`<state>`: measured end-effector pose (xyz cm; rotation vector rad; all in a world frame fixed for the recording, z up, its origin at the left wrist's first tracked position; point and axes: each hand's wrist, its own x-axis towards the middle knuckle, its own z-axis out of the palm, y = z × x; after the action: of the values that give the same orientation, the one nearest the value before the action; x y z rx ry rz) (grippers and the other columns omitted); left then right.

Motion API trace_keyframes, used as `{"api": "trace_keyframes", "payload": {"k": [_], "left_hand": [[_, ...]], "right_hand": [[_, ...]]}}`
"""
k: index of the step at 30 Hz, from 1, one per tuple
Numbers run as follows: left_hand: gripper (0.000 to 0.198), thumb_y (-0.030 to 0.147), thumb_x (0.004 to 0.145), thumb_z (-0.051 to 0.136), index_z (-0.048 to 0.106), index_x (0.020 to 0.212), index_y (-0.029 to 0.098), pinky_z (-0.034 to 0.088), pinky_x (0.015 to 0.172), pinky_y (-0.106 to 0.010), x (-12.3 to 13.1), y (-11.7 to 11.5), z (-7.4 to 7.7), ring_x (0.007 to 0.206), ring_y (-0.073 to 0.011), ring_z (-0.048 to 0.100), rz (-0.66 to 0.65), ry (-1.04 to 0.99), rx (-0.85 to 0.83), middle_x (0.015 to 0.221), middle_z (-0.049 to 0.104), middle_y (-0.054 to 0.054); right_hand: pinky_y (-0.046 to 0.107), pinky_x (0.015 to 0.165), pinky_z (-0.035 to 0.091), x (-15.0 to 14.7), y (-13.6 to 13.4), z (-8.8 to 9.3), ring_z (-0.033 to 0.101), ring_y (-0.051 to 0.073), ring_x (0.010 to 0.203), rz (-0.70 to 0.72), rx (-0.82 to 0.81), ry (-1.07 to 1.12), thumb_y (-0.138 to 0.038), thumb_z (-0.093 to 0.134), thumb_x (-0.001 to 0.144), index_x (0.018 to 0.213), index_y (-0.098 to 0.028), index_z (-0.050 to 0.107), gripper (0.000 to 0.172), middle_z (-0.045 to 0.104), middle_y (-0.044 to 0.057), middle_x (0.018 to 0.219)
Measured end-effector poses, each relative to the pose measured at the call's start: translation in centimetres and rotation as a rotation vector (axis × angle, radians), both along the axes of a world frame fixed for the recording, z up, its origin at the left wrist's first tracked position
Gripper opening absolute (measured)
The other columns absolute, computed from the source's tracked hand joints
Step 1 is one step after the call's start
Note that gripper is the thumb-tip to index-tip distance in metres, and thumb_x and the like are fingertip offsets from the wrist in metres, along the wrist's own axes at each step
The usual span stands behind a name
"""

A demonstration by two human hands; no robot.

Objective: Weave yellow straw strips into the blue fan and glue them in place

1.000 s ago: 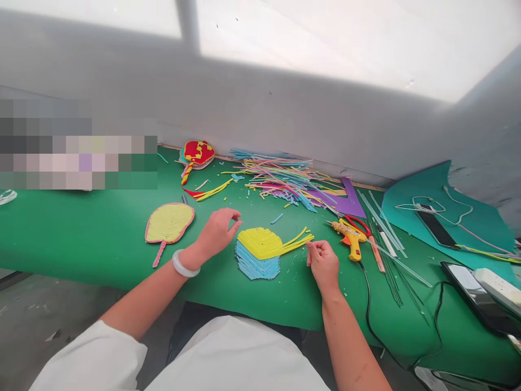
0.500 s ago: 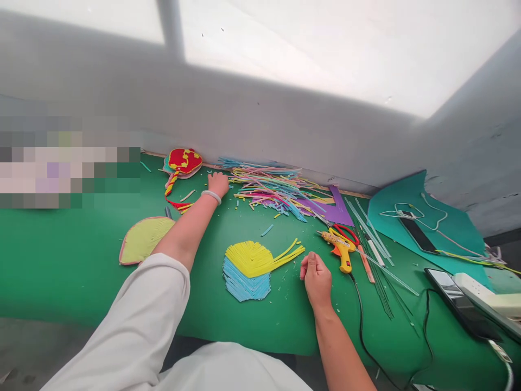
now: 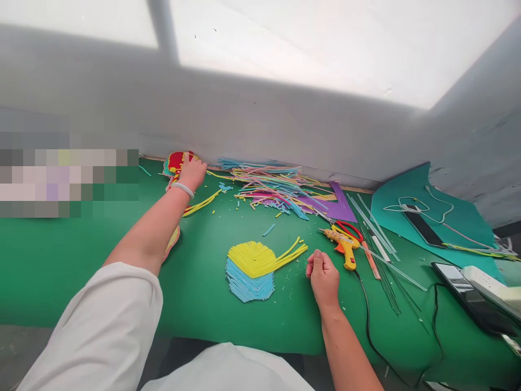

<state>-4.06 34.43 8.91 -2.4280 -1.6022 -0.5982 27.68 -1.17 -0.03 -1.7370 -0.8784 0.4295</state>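
Observation:
My left hand (image 3: 192,172) is stretched out to the far edge of the green table (image 3: 73,255) and rests on a red and yellow fan-shaped piece (image 3: 176,161); its fingers are hidden from me. A white bangle (image 3: 183,188) sits on that wrist. My right hand (image 3: 323,274) lies on the table in a loose fist, just right of a half-made fan of yellow and blue strips (image 3: 252,264) with loose yellow strip ends (image 3: 292,252) pointing at it. Nothing shows in the fist.
A heap of coloured strips (image 3: 274,187) lies along the wall. A yellow glue gun (image 3: 344,245), red scissors (image 3: 350,229), a purple sheet (image 3: 340,203), thin sticks (image 3: 382,244) and a black cord (image 3: 368,326) lie at right. Further right: a teal sheet (image 3: 443,217), phones (image 3: 423,228), a power strip (image 3: 494,285).
My left hand went from beside the yellow and blue fan to the back of the table, then left onto the red and yellow piece. The right hand stayed put.

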Motion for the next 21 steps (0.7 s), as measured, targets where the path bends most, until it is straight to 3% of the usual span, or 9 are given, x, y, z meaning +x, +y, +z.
{"api": "trace_keyframes", "payload": {"k": [4, 7, 8, 10, 13, 16, 19, 21], "left_hand": [[0.038, 0.037, 0.095, 0.061, 0.057, 0.127, 0.017, 0.055, 0.09, -0.045, -4.5, -3.3, 3.5, 0.107, -0.0231, 0.063, 0.019, -0.016, 0.116, 0.127, 0.06, -0.01], [0.036, 0.037, 0.095, 0.061, 0.058, 0.125, 0.017, 0.053, 0.093, -0.047, -6.4, -7.4, 5.1, 0.11, -0.0238, 0.062, 0.06, -0.069, 0.213, 0.126, 0.061, -0.01], [0.023, 0.03, 0.097, 0.055, 0.063, 0.113, 0.015, 0.044, 0.104, -0.055, -6.6, -9.0, 5.4, 0.113, -0.0256, 0.059, 0.074, -0.1, 0.244, 0.116, 0.064, -0.009], [0.017, 0.023, 0.098, 0.049, 0.064, 0.099, 0.015, 0.025, 0.115, -0.06, -6.3, -12.6, 5.7, 0.115, -0.0266, 0.056, 0.1, -0.182, 0.3, 0.1, 0.065, -0.007], [0.017, 0.034, 0.095, 0.055, 0.063, 0.097, 0.02, 0.036, 0.109, -0.052, -3.6, -18.2, 5.4, 0.106, -0.0264, 0.058, 0.067, -0.295, 0.313, 0.095, 0.066, -0.005], [0.016, 0.037, 0.093, 0.057, 0.064, 0.093, 0.023, 0.048, 0.093, -0.042, 0.9, -23.1, 4.4, 0.094, -0.023, 0.063, -0.092, -0.563, 0.11, 0.093, 0.068, -0.002], [0.014, 0.035, 0.092, 0.058, 0.063, 0.088, 0.023, 0.049, 0.092, -0.04, 5.3, -26.0, 2.5, 0.089, -0.0219, 0.063, -0.273, -0.733, -0.082, 0.088, 0.068, -0.002], [0.013, 0.032, 0.092, 0.056, 0.062, 0.084, 0.024, 0.043, 0.102, -0.045, 7.3, -26.6, 0.7, 0.087, -0.0213, 0.063, -0.376, -0.772, -0.131, 0.084, 0.068, -0.001]], "right_hand": [[0.03, 0.062, 0.05, 0.4, 0.3, -0.5, 0.062, 0.018, 0.074, -0.053, 0.114, -0.055, -0.063, 0.058, 0.085, 0.106, -0.021, 0.061, 0.047, 0.066, 0.005, 0.086], [0.037, 0.078, 0.053, 0.0, 0.3, 0.0, 0.063, 0.023, 0.096, -0.048, 0.198, -0.189, -0.054, 0.059, 0.087, 0.118, -0.021, 0.061, 0.045, 0.062, 0.012, 0.113], [0.039, 0.082, 0.052, -0.4, 0.2, 0.4, 0.062, 0.023, 0.099, -0.036, 0.214, -0.239, -0.051, 0.058, 0.089, 0.118, -0.021, 0.062, 0.042, 0.06, 0.012, 0.116], [0.041, 0.088, 0.051, -1.3, 0.3, 1.9, 0.061, 0.023, 0.101, 0.009, 0.239, -0.332, -0.047, 0.056, 0.092, 0.112, -0.022, 0.066, 0.034, 0.062, 0.011, 0.114], [0.041, 0.095, 0.047, -2.9, 1.1, 4.8, 0.062, 0.023, 0.102, 0.139, 0.279, -0.375, -0.046, 0.052, 0.095, 0.098, -0.024, 0.072, 0.029, 0.069, 0.008, 0.103], [0.039, 0.097, 0.047, -4.7, 3.0, 7.4, 0.063, 0.022, 0.11, 0.306, 0.255, -0.179, -0.049, 0.048, 0.098, 0.119, -0.026, 0.068, 0.037, 0.072, 0.007, 0.114], [0.04, 0.1, 0.047, -6.4, 5.3, 8.5, 0.062, 0.022, 0.118, 0.437, 0.308, 0.076, -0.057, 0.045, 0.098, 0.138, -0.027, 0.056, 0.051, 0.069, 0.008, 0.125], [0.041, 0.102, 0.046, -7.1, 6.3, 8.4, 0.064, 0.022, 0.115, 0.414, 0.386, 0.204, -0.058, 0.045, 0.097, 0.136, -0.025, 0.057, 0.052, 0.071, 0.008, 0.12]]}}
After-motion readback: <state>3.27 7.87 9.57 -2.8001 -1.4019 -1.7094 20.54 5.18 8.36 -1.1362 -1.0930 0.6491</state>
